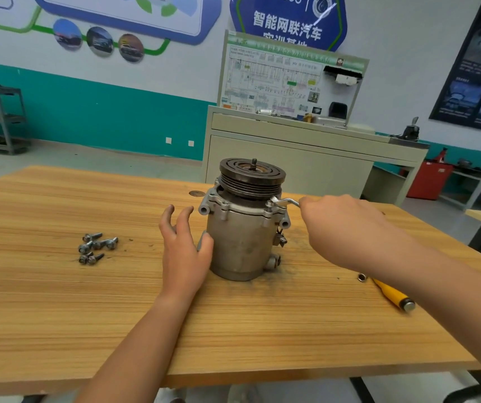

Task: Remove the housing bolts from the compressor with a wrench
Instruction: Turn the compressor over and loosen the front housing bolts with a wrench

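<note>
One compressor [242,242] centre frame, touched by spread left hand [184,254]; one wrench [284,202] gripped by right hand [344,228]; about six loose bolts [95,247] piled centre-left on worktop [233,330].

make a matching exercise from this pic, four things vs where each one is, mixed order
1 loose bolts
2 wrench
3 yellow-handled driver
4 left hand

a at the compressor top flange, gripped by the right hand
b thumb against the compressor's side
c heaped on the table, left of the compressor
d lying on the table, right of the compressor

Pairs: 1-c, 2-a, 3-d, 4-b
</note>
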